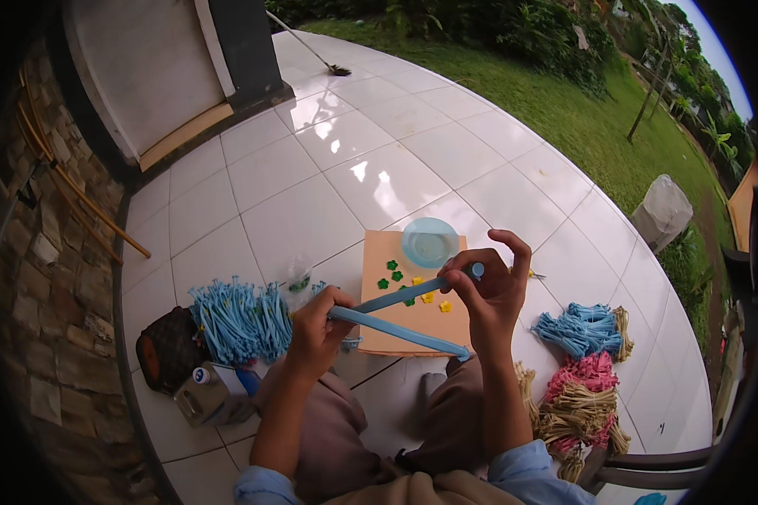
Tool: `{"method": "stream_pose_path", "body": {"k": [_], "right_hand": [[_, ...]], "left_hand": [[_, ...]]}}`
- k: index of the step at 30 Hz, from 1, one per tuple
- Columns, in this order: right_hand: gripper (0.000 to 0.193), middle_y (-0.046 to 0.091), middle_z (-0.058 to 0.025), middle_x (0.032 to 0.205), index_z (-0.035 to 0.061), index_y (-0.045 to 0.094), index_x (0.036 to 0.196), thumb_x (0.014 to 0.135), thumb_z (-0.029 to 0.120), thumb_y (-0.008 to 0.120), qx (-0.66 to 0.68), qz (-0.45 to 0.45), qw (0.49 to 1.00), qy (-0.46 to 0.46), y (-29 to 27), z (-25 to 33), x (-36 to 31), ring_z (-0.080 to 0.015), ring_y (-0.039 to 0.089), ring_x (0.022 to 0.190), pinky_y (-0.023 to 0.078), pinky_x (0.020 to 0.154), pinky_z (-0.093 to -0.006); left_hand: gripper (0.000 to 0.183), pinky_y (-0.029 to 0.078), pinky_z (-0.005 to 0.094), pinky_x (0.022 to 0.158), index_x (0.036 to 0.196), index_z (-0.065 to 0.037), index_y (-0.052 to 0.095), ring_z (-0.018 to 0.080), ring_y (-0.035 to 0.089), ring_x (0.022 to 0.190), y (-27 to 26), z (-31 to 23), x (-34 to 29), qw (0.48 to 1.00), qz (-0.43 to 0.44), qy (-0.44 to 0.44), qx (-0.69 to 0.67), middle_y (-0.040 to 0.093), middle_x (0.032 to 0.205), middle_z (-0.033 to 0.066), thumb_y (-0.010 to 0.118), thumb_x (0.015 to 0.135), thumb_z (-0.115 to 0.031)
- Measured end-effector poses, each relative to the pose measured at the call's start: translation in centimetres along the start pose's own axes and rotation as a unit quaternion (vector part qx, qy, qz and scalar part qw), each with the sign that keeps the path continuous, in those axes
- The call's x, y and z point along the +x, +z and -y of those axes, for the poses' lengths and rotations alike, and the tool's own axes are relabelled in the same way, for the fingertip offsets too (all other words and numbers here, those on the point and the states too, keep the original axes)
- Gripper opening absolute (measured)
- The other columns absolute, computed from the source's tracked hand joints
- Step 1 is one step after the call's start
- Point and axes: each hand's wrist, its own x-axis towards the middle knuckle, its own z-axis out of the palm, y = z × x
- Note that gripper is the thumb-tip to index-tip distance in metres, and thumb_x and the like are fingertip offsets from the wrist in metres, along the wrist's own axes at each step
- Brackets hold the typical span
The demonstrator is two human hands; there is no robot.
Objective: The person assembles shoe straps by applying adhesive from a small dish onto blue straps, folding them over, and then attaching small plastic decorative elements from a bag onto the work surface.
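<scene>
Both hands pinch a long blue strip (pixel 396 313) folded into a narrow V. The left hand (pixel 316 330) grips the bend where the two runs meet, and the right hand (pixel 488 290) holds the upper end between thumb and fingers. Just beyond the hands lies a tan board (pixel 387 337) with small green and yellow flowers (pixel 413 290) and a clear bowl (pixel 429 241). Blue tassels (pixel 236 320) lie left of the left hand.

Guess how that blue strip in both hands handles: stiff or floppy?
Probably floppy: the blue strip folds back on itself between the left hand and right hand. Likely light, since fingertips alone hold it up. It looks thin, so it may crease.
</scene>
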Motion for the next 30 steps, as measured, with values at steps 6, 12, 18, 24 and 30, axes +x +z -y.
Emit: {"method": "stream_pose_path", "body": {"k": [6,12,18,24,30], "right_hand": [[0.055,0.058,-0.0123,0.082,0.0042,0.027,0.118,0.076,-0.008,0.061,-0.023,-0.029,0.999,-0.028,0.0,0.2,0.2,-0.0158,0.057,0.073,0.050,0.069,-0.0266],[0.049,0.061,-0.0119,0.079,0.0038,0.034,0.116,0.077,0.000,0.064,-0.124,0.067,0.975,0.171,-3.9,-0.7,-2.3,-0.0169,0.061,0.077,0.050,0.068,-0.0265],[0.063,0.055,-0.0183,0.111,0.0051,0.020,0.129,0.082,0.012,0.062,-0.115,0.037,0.983,0.140,-4.1,-0.8,-3.1,-0.0208,0.054,0.100,0.043,0.088,-0.0326],[0.066,0.059,-0.0190,0.102,0.0046,0.017,0.129,0.079,-0.002,0.060,-0.013,-0.113,0.993,0.031,-4.0,0.5,-2.4,-0.0170,0.059,0.082,0.050,0.073,-0.0295],[0.063,0.060,-0.0177,0.095,0.0035,0.020,0.127,0.078,-0.008,0.058,-0.018,-0.144,0.989,-0.020,-4.2,0.4,-3.2,-0.0180,0.060,0.080,0.050,0.070,-0.0273]], "left_hand": [[0.024,0.036,0.0202,0.054,0.092,0.001,0.054,0.0055,0.036,0.056,-0.1,-0.3,0.6,0.887,-0.032,-0.204,-0.414,0.056,0.084,0.0058,0.051,0.090,-0.023],[0.030,0.028,0.0165,0.048,0.095,-0.001,0.055,0.0020,0.035,0.053,0.6,-1.6,2.0,0.741,0.007,-0.276,-0.613,0.055,0.079,0.0038,0.048,0.091,-0.030],[0.034,0.030,0.0176,0.050,0.082,-0.003,0.056,0.0035,0.042,0.052,3.9,-1.0,1.0,0.897,0.098,-0.238,-0.359,0.048,0.057,-0.0008,0.040,0.094,-0.032],[0.033,0.029,0.0171,0.047,0.075,-0.003,0.054,0.0029,0.036,0.044,3.9,0.4,-0.3,0.907,0.165,-0.215,-0.321,0.045,0.054,-0.0012,0.040,0.094,-0.027],[0.033,0.032,0.0171,0.049,0.074,-0.004,0.054,0.0035,0.038,0.045,3.5,-0.2,-0.5,0.897,0.190,-0.225,-0.328,0.049,0.062,-0.0002,0.042,0.093,-0.027]]}}
